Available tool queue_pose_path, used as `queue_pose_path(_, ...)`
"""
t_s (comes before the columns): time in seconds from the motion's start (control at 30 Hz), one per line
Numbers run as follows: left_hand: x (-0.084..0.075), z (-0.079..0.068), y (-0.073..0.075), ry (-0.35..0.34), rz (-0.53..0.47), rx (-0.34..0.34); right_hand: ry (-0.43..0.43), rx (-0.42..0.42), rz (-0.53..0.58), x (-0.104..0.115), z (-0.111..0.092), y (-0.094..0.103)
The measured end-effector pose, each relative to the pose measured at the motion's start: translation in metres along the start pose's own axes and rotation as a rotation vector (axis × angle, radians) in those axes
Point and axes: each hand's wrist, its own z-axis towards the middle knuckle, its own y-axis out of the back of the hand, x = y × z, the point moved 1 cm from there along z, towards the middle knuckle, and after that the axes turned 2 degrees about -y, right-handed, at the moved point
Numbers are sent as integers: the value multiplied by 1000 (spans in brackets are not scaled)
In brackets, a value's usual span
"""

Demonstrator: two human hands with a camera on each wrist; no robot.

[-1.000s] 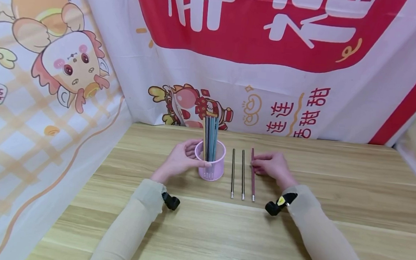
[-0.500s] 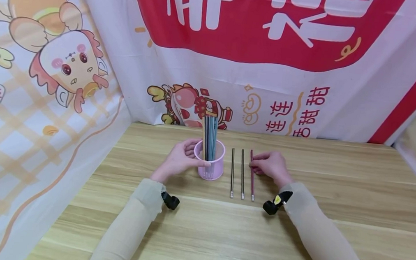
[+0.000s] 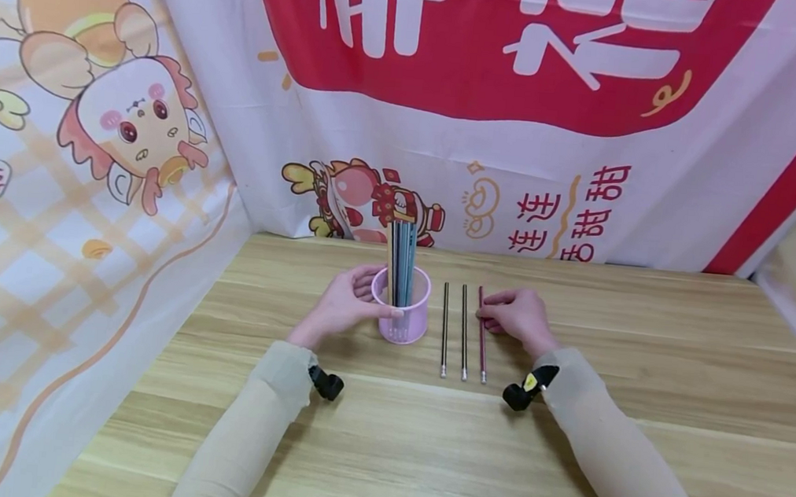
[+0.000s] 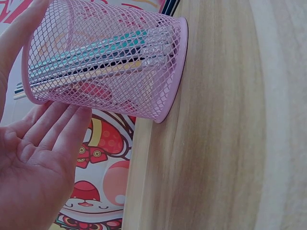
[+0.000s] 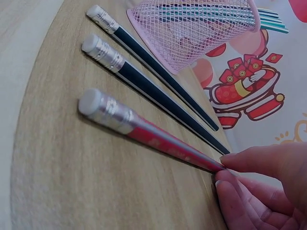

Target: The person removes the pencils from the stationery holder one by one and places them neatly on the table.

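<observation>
Both hands work at the pink mesh pen holder (image 3: 402, 306), the reference point for all positions below. Left hand (image 3: 345, 305): curled round the holder's left wall, thumb on the near rim, grasping it; in the left wrist view the fingers (image 4: 57, 125) lie along the mesh. Right hand (image 3: 522, 315): to the right of the holder, its grip pinching the red pencil (image 3: 481, 333) partway along its shaft between thumb and fingertips (image 5: 259, 163).

Desk (image 3: 565, 452): light wood, carrying every item. Backdrop (image 3: 455, 88): printed cloth with red and white characters and cartoon figures, hung behind and to the left of the holder.

Pen holder: upright on the desk, holding a bundle of teal and dark pencils (image 3: 403, 253) that stand above its rim.

Two black pencils (image 3: 455, 331): flat on the desk just right of the holder, parallel, eraser ends nearest the person. The red pencil lies parallel beside them, farthest from the holder, its eraser (image 5: 91, 102) also nearest the person.
</observation>
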Motion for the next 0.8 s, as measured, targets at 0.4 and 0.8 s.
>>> queue_pose_path(0.4, -2, 1, -1, 12, -5, 10, 5, 4, 5, -1, 1, 1)
queue_pose_path(0.8, -2, 0, -1, 9, -1, 3, -1, -27, 26, 9, -4, 12)
